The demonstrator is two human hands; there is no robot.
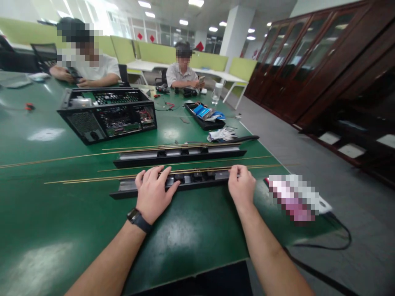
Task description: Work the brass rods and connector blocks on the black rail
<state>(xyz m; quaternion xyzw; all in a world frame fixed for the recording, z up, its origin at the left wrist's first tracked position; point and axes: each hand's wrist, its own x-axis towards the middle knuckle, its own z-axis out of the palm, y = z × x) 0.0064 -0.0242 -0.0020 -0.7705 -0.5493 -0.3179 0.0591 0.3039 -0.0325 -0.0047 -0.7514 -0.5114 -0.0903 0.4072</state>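
Observation:
My left hand (156,190) rests across the near black channel (197,184), its fingers spread over the channel and the rods. Thin brass-coloured rods (92,179) lie lengthwise on this channel and stick out past both ends. At the channel's right end, my right hand (242,184) is closed in a pinch around the rods; its fingertips are partly hidden. Parallel and just behind lies a second black channel (182,155) with grey strips inside. More thin rods (142,148) run along its top and reach far to the left.
An open black computer case (108,117) stands at the back left of the green table (185,242). Behind the channels are white gloves (222,135) and a black tray (200,119). A white power strip (324,203) lies right. Two people sit across the table.

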